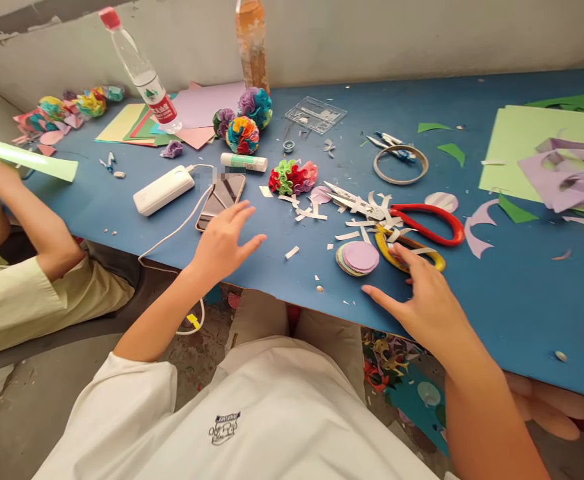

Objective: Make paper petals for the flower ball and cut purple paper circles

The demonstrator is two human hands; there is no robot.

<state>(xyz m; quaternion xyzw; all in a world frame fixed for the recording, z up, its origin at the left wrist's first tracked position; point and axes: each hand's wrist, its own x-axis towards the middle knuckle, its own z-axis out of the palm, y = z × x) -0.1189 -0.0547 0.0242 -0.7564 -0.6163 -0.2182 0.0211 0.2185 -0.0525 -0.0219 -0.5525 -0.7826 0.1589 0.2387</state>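
Note:
My left hand is open, fingers spread, over the near edge of a phone lying on the blue table. My right hand is also open, thumb apart from the fingers. Its fingertips are at the yellow handle of a pair of scissors with one red and one yellow loop; whether they touch cannot be made out. Left of that handle sits a stack of round paper discs, a lilac one on top. White paper strips lie scattered over and around the scissors.
Behind stand a glue stick, ruffled paper balls, a tape roll and a compass. A white power bank has a cable hanging off the edge. Bottles stand by the wall. At left, another person's arm holds green paper.

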